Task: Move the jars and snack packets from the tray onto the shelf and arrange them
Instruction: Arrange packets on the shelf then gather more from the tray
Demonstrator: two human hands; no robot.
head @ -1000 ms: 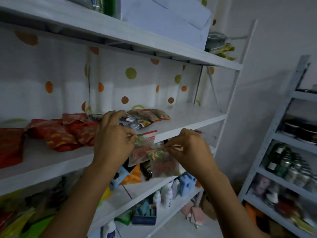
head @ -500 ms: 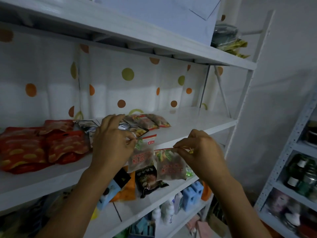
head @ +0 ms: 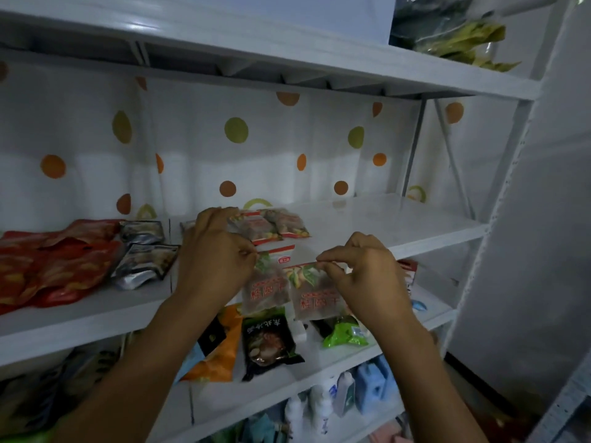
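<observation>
Two top edges are pinched before the shelf [head: 399,225]: left grip [head: 214,260] holds the left packet [head: 267,290], right grip [head: 363,274] the right packet [head: 315,302].

The shelf [head: 399,225] is bare at right; snack packets [head: 271,223] and red packets [head: 48,266] crowd its left.

Glossy clear plastic packets [head: 267,282], crinkled foil pouches [head: 145,265], smooth white shelf [head: 399,225]

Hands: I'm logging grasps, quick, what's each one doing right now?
Left hand: pinching the top of the left snack packet.
Right hand: pinching the top of the right snack packet.
</observation>
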